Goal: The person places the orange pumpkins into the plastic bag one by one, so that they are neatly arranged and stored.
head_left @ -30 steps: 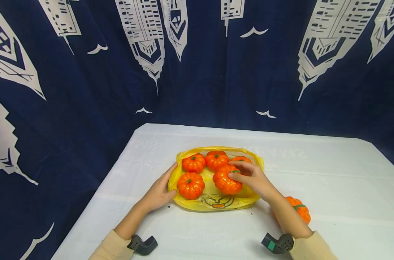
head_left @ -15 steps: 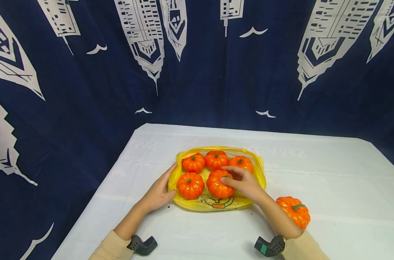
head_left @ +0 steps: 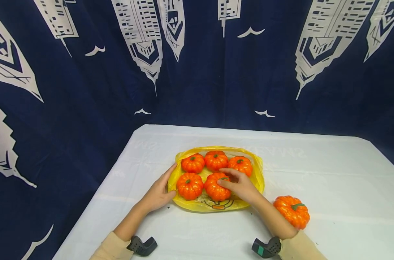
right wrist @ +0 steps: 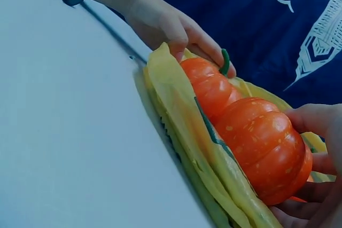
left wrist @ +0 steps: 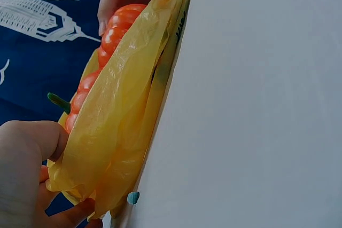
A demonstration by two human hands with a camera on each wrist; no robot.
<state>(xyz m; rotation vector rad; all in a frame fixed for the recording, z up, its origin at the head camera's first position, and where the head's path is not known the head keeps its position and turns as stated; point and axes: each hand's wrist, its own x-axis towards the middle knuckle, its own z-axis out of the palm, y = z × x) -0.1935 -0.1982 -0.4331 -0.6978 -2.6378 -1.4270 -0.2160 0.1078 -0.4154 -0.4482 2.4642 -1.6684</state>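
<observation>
A yellow plastic bag (head_left: 250, 202) lies on the table with its mouth spread wide, several small orange pumpkins inside. My left hand (head_left: 157, 191) holds the bag's left side, thumb and fingers around its edge. With thumb and fingers my right hand (head_left: 241, 185) grips a glossy pumpkin (head_left: 214, 191) at the bag's front right. In the right wrist view this gripped pumpkin (right wrist: 262, 148) sits just behind the near rim. Left of it is another pumpkin (head_left: 190, 186). Along the back stand a left pumpkin (head_left: 193, 163), a middle one (head_left: 216, 160) and a right one (head_left: 240, 165).
One more pumpkin (head_left: 293, 212) with a green stem lies outside the bag, beside my right forearm. The white table (head_left: 330, 173) extends to both sides. Behind it hangs a dark blue curtain (head_left: 200, 90) with white printed buildings.
My right hand has carried its pumpkin left and towards me, down beside the front left pumpkin. The back right pumpkin and the one outside the bag show more fully. The left hand stays put.
</observation>
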